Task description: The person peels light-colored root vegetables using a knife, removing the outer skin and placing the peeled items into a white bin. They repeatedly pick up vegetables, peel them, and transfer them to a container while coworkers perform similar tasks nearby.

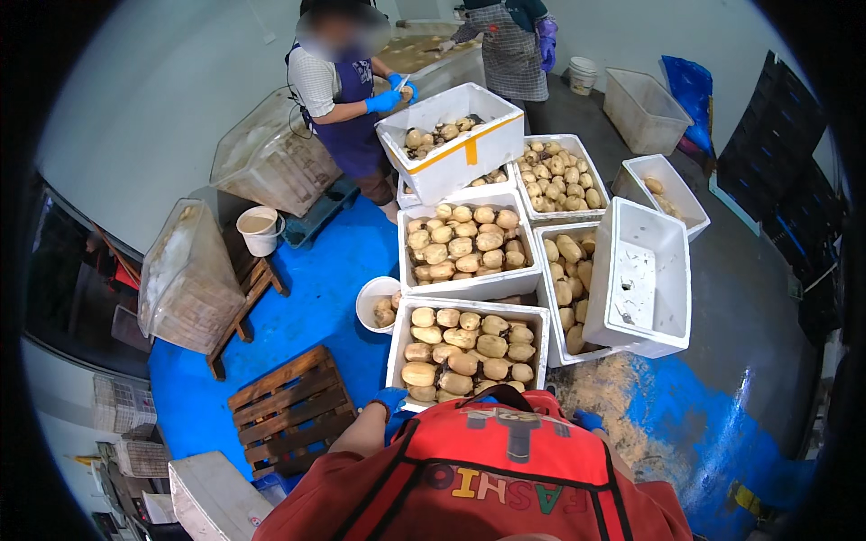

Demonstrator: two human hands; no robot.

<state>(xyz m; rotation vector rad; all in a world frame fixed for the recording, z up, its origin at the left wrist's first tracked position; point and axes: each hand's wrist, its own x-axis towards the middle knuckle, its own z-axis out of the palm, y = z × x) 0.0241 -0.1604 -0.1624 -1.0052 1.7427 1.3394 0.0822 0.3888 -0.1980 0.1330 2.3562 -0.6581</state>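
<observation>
My left hand, in a blue glove, is at the near left corner of a white foam box. Whether it grips the rim or only rests there cannot be made out. Rows of peeled lotus root segments fill this box, which stands right before me. My right hand, also blue-gloved, shows only in part beside my red apron; its fingers are hidden. Just beyond stands a second foam box of lotus roots. A white bucket with a few segments sits to its left.
A foam box with scraps leans over another box of roots. Beyond, a co-worker holds a knife and a root near a tilted foam box. A wooden pallet lies left on blue flooring. Another person stands behind.
</observation>
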